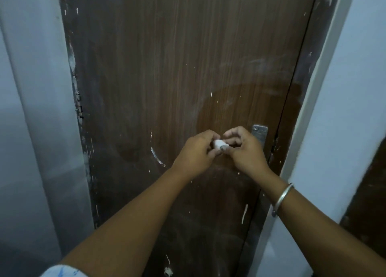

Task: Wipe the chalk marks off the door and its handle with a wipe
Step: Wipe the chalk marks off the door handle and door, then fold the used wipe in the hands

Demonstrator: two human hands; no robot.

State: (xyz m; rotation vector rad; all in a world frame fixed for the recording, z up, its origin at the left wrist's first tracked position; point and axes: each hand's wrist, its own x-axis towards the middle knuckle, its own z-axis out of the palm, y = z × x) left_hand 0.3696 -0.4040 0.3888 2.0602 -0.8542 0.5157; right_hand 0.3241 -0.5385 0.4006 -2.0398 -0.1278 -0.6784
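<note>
A brown wooden door [177, 68] fills the view, with faint white chalk smears [261, 63] at its upper right and a curved white mark [156, 156] left of my hands. A darker, damp-looking patch spreads above my hands. Both hands meet in front of the door at handle height. A small folded white wipe [219, 145], grey with dirt at its right end, is pinched between my left hand [195, 151] and my right hand [243, 149]. The metal handle plate [259, 134] shows just behind my right hand; the handle itself is hidden.
A pale wall and frame [37, 109] run down the left, with chipped paint along the door's left edge. A white door frame [313, 109] and wall stand close on the right. A metal bangle [282, 199] circles my right wrist.
</note>
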